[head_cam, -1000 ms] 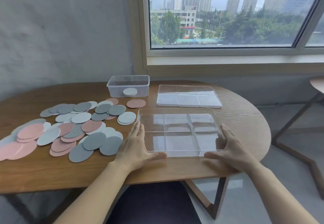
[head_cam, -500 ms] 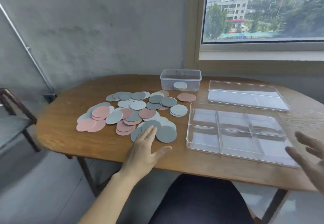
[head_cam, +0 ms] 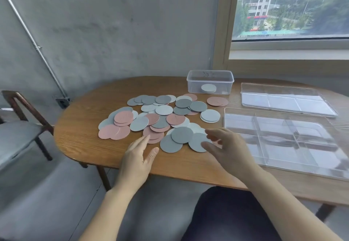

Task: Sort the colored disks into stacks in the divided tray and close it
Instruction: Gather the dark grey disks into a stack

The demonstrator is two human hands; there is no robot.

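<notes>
A loose pile of pink, dark grey and pale grey disks (head_cam: 160, 120) is spread over the middle of the wooden table (head_cam: 79, 138). The clear divided tray (head_cam: 283, 138) lies empty to the right of the pile, and its clear lid (head_cam: 287, 101) rests behind it. My left hand (head_cam: 139, 157) hovers open at the pile's near edge, its fingertips by a pink disk. My right hand (head_cam: 226, 150) is open with spread fingers over a pale grey disk (head_cam: 198, 142), between the pile and the tray. Neither hand holds anything.
A small clear tub (head_cam: 210, 84) holding one white disk stands at the back of the table. A dark wooden chair (head_cam: 20, 127) stands left of the table. A concrete wall and a window are behind.
Both hands left the tray's sides. The view swung left to the disks. My right hand crossed from the tray's right side to the pile's near right edge.
</notes>
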